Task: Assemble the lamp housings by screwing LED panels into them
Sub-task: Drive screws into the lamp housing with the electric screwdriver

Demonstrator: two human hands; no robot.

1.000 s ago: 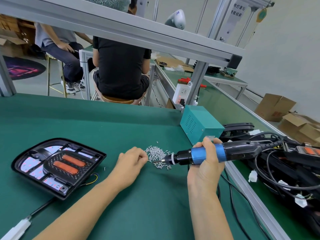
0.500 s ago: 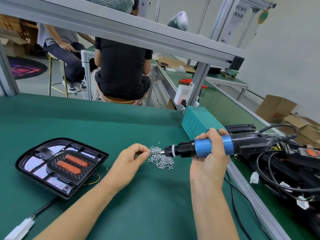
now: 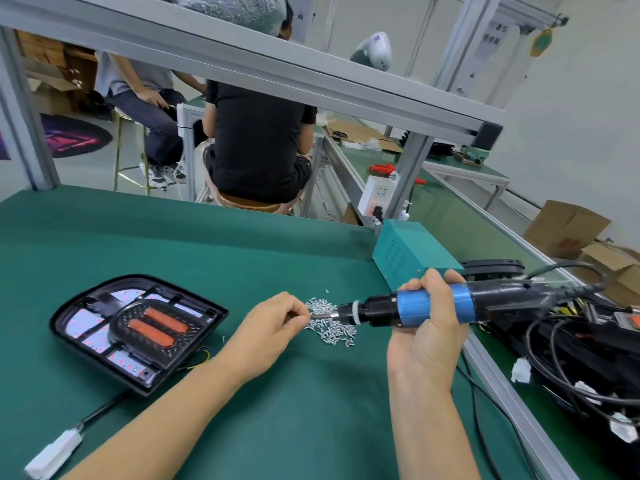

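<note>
We record the left hand (image 3: 273,329) with thumb and forefinger pinched together at the tip of the blue-and-black electric screwdriver (image 3: 429,308); a small silver screw appears to be held there, though it is too small to confirm. The remaining fingers are curled in. The right hand (image 3: 427,336) grips the screwdriver's blue barrel, fingers wrapped over it, the tool lying near level with its bit pointing left. Directly beneath the bit lies a loose heap of small silver screws (image 3: 332,325) on the green bench mat (image 3: 242,258).

The black plastic lamp housing (image 3: 138,332), with its LED panel and two orange lenses facing up, rests flat on the mat well left of the left hand; its black lead runs to a white plug (image 3: 52,457) at the near left.

A teal metal box (image 3: 412,252) stands just behind the right hand. The aluminium bench rail (image 3: 512,403) bounds the right side, with tangled black cables (image 3: 588,358) beyond it. Open mat lies between housing and screws.
</note>
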